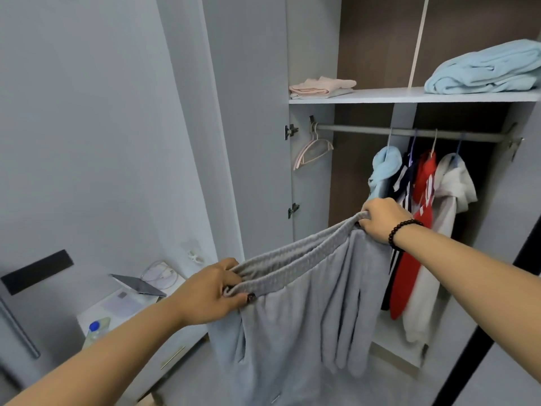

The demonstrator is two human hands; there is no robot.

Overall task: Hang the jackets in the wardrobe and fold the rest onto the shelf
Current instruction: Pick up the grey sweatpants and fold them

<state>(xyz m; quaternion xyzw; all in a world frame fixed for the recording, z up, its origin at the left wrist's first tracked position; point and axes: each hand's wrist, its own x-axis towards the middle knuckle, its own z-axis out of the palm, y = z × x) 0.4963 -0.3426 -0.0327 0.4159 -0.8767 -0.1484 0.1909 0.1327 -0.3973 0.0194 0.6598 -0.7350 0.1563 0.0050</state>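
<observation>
we've got the grey fleece sweatpants (292, 317) held up in mid-air by the ribbed waistband, legs hanging straight down, in front of the open wardrobe. waistband runs low-left to high-right btwn our hands: left hand (210, 291) pinches the near end, right hand (380, 219) w/ fingers curled on the far end. white shelf (380, 96) sits above + beyond, right hand nearer it, so we'd fold first.

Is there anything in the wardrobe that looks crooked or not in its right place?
Yes. The pink hanger at the rail's left end is empty and hangs tilted, apart from the four hung garments. The light blue garment sits bunched on its hanger instead of hanging straight. The folded piles on the shelf look tidy.
</observation>
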